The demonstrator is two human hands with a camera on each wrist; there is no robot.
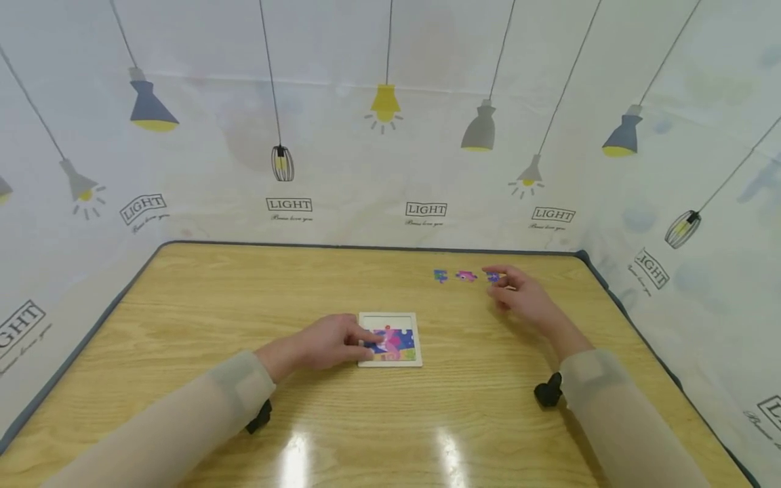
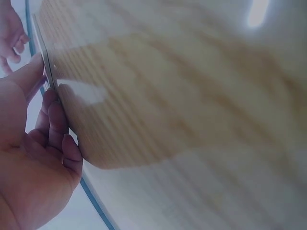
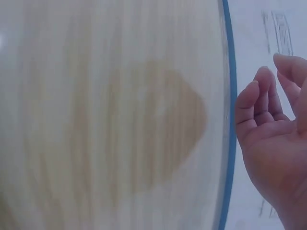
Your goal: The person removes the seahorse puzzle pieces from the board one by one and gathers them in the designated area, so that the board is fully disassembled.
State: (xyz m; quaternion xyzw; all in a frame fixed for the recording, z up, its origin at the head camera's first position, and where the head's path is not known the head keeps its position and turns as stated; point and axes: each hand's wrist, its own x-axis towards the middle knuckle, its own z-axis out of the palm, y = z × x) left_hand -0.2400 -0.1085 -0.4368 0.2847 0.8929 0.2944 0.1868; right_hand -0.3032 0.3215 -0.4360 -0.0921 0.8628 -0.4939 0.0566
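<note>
Under the left hand (image 1: 329, 340) and right hand (image 1: 521, 295), a glossy wooden table (image 1: 274, 278), yellow-brown, with grain running side to side. Catches two bright streaks of light on the near side, between the forearms, and shows a darker brown patch beside the right hand in its wrist view. Edged with dark blue trim (image 1: 378, 248) beyond the fingertips and down either side.

Past the trim, a pale wall covering (image 1: 342, 217), facing both hands and turning round to left and right. Lightly creased; printed with hanging lamps, among them a yellow lamp (image 1: 386, 102) straight ahead, between the hands. Lower down, the boxed word LIGHT (image 1: 289, 205), repeated on each side.

With the left hand, touches the left side of a puzzle board (image 1: 390, 364) lying flat, forefinger reaching over the picture, other fingers bent close to the edge. Cannot tell a pinch from a plain touch here.

With the right hand, farther out and relaxed, thumb apart from fingers, reaches to a small blue piece (image 1: 493, 276). Cannot tell touching from hovering. Just left of those fingertips, a pink piece (image 1: 466, 276), then a blue and green piece (image 1: 440, 275).
</note>
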